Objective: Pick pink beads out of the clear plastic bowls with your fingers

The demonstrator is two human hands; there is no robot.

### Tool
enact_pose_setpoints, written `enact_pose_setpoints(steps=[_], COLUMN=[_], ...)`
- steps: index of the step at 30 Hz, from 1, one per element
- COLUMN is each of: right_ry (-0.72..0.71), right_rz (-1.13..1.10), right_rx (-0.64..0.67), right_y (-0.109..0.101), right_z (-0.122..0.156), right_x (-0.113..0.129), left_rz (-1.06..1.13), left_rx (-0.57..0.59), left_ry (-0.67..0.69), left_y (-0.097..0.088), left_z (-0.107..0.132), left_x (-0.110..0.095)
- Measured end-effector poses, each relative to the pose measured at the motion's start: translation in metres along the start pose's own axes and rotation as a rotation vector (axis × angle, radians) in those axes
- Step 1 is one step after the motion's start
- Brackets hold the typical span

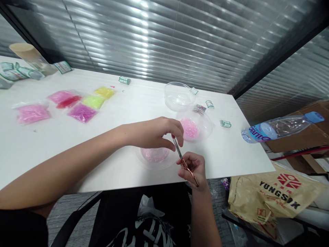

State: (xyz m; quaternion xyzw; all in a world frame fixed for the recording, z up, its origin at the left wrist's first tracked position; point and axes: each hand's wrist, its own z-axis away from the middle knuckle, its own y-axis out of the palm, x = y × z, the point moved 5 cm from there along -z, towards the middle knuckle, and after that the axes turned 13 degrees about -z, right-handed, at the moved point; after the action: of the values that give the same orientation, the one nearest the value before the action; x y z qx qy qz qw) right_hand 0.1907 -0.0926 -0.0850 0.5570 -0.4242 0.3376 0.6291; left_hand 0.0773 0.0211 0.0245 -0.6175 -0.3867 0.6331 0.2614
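Now, scissors (183, 162) up between both hands, over front of worktop (108, 175), near clear bowl (154, 167) of pink bits (154, 155). Right hand (195, 166) curled snug round copper handles (190, 174). Left hand (164, 133) half curled at tips of blades (178, 148) — cannot tell if it pinches anything. Scissors look light, hard, smooth, maybe bit slippery, not easy to break. Best grab handles — tips could poke.
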Motion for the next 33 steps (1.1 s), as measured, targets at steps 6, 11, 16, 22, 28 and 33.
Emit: enact_pose_setpoints(steps=[6,11,16,22,28,33], right_ry=[-0.011,0.004,-0.061,-0.097,-0.084,-0.071], right_rz=[0.037,0.067,-0.046,-0.193,-0.233,-0.202], right_rx=[0.000,-0.061,-0.247,-0.372,-0.423,-0.445], right_y=[0.000,-0.006,-0.013,-0.016,-0.016,-0.016], right_z=[0.000,0.000,-0.004,-0.010,-0.013,-0.015], right_x=[0.000,-0.005,-0.003,0.000,0.000,0.002], left_rz=[-0.012,-0.107,-0.408,-0.730,-0.802,-0.773], left_rx=[0.006,-0.114,-0.192,0.110,0.260,0.281], left_ry=[-0.014,-0.055,-0.154,-0.222,-0.268,-0.312], left_y=[0.002,-0.008,-0.027,-0.011,0.008,0.009], left_z=[-0.001,0.002,0.010,0.011,0.008,0.008], left_x=[-0.001,0.004,0.021,0.036,0.040,0.042])
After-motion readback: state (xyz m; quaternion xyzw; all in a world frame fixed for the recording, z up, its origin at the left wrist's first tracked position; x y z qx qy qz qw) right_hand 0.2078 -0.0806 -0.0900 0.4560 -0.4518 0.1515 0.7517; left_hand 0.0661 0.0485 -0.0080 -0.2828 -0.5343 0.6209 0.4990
